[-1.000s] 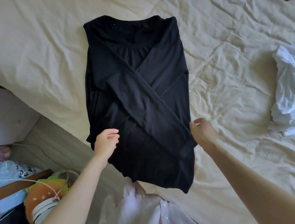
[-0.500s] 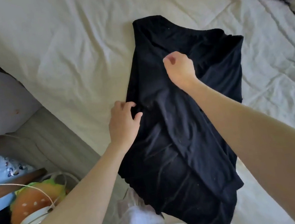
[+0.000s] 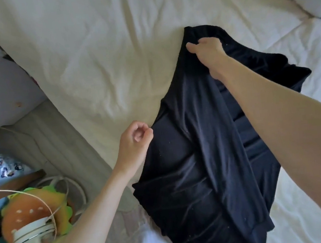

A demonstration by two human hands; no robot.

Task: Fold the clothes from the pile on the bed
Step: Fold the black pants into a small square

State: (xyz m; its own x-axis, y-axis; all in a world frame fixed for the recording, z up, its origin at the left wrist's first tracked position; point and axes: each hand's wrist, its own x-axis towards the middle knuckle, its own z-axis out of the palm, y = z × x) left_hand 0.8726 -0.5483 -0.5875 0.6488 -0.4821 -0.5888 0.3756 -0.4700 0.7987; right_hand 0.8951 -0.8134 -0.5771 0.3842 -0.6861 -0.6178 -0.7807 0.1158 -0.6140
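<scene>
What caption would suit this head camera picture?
Right hand grips the black garment's far edge on the cream bed; left hand curled beside it.

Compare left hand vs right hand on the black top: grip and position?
The right hand grips the far end of the black top, fingers curled into the fabric; the left hand sits at its near left edge, fingers loosely curled, no clear hold. The right reaches across the garment; the left stays beside it. Both are bare.
</scene>
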